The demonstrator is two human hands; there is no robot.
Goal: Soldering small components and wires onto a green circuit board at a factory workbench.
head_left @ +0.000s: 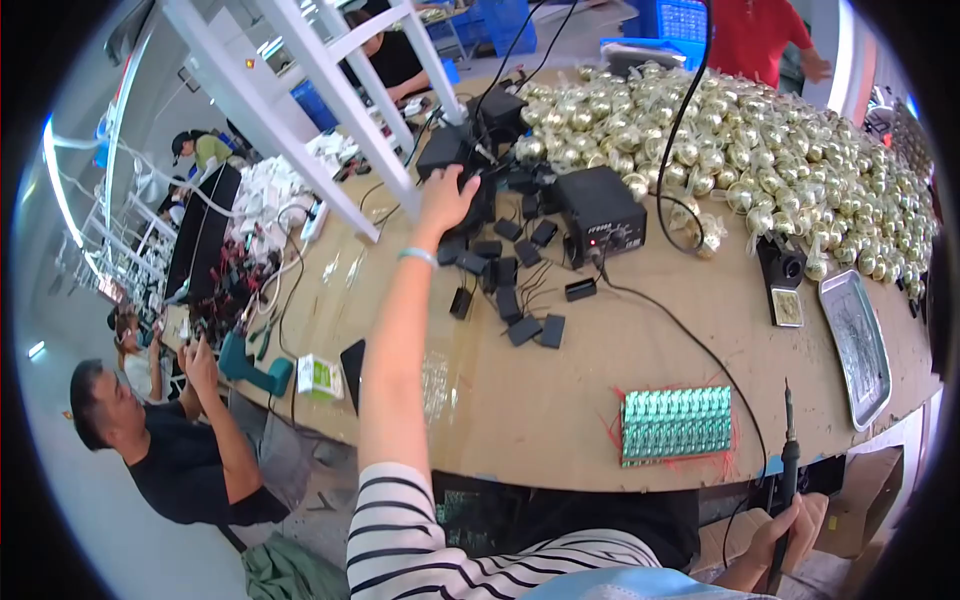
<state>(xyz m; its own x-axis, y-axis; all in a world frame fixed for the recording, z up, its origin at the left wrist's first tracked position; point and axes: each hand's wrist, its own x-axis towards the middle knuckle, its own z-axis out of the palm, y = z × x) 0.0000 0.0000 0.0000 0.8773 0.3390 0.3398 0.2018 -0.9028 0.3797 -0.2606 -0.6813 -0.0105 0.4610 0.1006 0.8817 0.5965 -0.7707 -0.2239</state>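
Observation:
My left arm stretches far across the table, and my left hand (447, 203) is at a cluster of black boxes. Its fingers look apart, with the tips against dark things; I make out nothing held. Small black rectangular cases (507, 303), several with thin wires, lie scattered just right of that forearm. Low at the right, beyond the table's front edge, my right hand (785, 535) grips the handle of a soldering iron (790, 450), tip pointing up. A green circuit board panel (677, 425) with thin red wires lies near the front edge.
A black soldering station (603, 215) with a lit red light trails a cable forward. Bagged gold balls (740, 140) are heaped at the back right. A soldering iron stand (780, 265) and metal tray (857, 345) sit right. White frame posts (290, 120) rise left, beside a seated person (180, 440).

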